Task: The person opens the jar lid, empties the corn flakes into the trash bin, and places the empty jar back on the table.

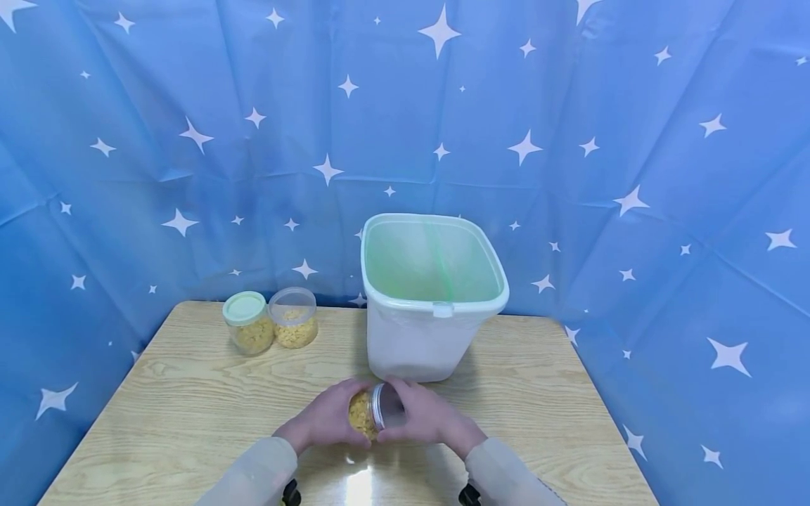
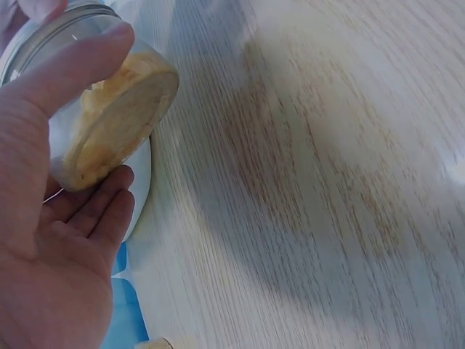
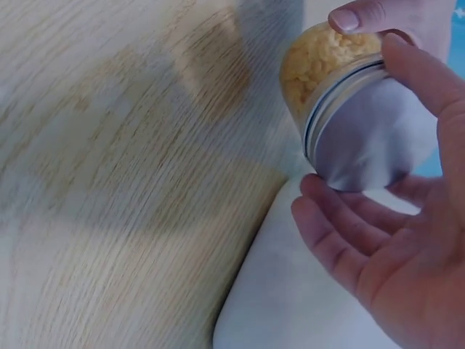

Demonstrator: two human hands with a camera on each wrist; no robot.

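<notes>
Holding a clear round jar of yellow pieces [image 1: 361, 416], lower centre of the head view. Left hand [image 1: 330, 414] curls round the body, right hand [image 1: 425, 413] round the silver metal lid [image 1: 391, 405]; 1 end per hand, presumably for steadiness and purchase. Jar tipped sideways: long axis roughly left-right, lid facing right, base left.

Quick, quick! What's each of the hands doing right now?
Left hand: holding the jar by its body.
Right hand: holding the jar's silver lid.
</notes>
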